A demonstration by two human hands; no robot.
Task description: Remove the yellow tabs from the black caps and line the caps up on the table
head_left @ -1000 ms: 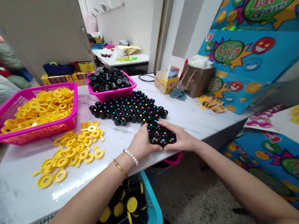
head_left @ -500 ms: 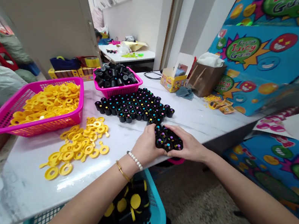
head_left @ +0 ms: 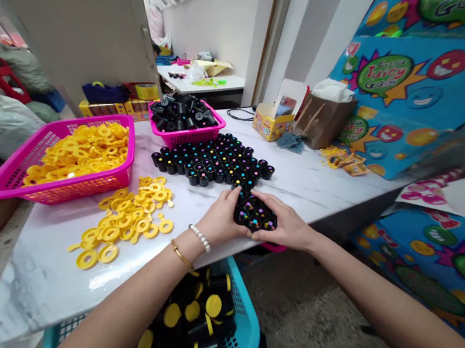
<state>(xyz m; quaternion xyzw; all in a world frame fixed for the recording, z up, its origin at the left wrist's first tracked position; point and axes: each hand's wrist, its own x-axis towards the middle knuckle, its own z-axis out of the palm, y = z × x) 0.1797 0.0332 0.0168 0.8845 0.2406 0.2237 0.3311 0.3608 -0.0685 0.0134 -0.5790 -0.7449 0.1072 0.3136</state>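
Observation:
My left hand [head_left: 222, 218] and my right hand [head_left: 287, 221] are cupped round a cluster of small black cylinders [head_left: 255, 212] at the front edge of the table. Fingers of the left press on one side, those of the right on the other. Coloured dots or bits show at the tops of the cylinders. Just beyond my fingertips, more black cylinders [head_left: 212, 159] stand upright in a tight group, also with coloured dots. To the left of my hands, flat yellow ring pieces with tabs [head_left: 132, 214] lie in a loose pile.
A pink basket [head_left: 83, 189] of yellow rings stands at the left, and a smaller pink basket [head_left: 190, 137] of black parts at the back. Below the table edge, a turquoise basket [head_left: 248, 326] holds black cylinders with yellow caps. Blue printed boxes [head_left: 419, 95] stand at the right.
The view has shifted slightly. My hands remain round the cluster, which now sits a little closer against the standing group.

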